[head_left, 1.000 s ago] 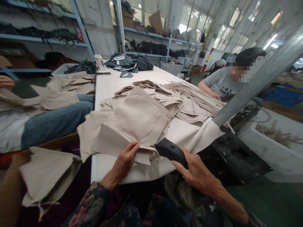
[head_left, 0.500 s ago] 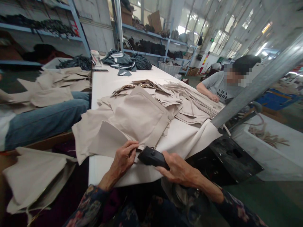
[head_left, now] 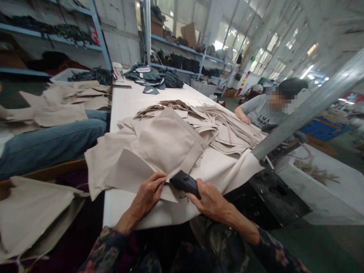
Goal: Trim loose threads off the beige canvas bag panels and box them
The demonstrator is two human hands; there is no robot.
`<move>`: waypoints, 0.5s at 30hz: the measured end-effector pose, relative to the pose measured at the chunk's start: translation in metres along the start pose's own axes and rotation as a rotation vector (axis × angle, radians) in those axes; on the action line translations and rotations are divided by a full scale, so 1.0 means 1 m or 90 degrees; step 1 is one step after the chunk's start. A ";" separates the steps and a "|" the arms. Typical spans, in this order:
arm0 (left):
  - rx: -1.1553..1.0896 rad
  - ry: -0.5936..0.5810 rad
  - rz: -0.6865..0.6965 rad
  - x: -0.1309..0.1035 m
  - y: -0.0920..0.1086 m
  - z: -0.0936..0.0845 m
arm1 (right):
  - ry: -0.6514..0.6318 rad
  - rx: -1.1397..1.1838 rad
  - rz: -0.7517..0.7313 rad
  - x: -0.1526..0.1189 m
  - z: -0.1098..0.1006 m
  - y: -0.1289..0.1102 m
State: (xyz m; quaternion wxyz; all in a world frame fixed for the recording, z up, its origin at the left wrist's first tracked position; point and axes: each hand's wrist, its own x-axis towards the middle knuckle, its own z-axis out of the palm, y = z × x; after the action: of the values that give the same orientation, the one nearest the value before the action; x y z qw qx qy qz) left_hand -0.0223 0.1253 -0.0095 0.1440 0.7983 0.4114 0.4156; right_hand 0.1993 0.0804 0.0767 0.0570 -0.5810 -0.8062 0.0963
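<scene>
My left hand [head_left: 149, 193] is closed in a pinch on the near edge of a beige fabric piece [head_left: 167, 144], which lies on top of a loose pile at the table's front. In my right hand [head_left: 212, 199] is a black handheld tool [head_left: 184, 182], gripped at its right end. The tool's other end sits at the fabric edge, close beside my left fingertips. A corner of fabric shows below the tool. Its working tip is hidden, so I cannot tell its exact kind.
More beige pieces [head_left: 236, 125] fan across the white table [head_left: 121, 102]. Dark fabric bundles [head_left: 153, 76] lie at the far end. A metal pole [head_left: 309, 102] slants at right, near a person [head_left: 264, 108] and a white bin [head_left: 321, 189]. Another person's legs [head_left: 57, 140] are at left.
The black tool and my right hand have moved slightly up along the fabric edge. A fabric corner now shows beneath the tool. My left hand keeps its pinch; the view has shifted a little.
</scene>
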 end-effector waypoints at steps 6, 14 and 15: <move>0.042 0.024 0.042 0.000 -0.004 0.003 | 0.115 -0.016 0.115 0.008 -0.002 0.011; 0.048 0.026 0.042 -0.002 -0.008 0.006 | 0.164 -0.020 0.187 0.017 -0.027 0.018; 0.048 0.025 0.042 -0.002 -0.008 0.006 | 0.165 -0.016 0.188 0.018 -0.029 0.018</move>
State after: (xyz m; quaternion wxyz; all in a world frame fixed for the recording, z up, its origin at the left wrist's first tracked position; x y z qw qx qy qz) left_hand -0.0227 0.1295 -0.0189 0.0923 0.8078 0.4031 0.4201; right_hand 0.2159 0.1053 0.1010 0.1383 -0.7011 -0.6993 0.0176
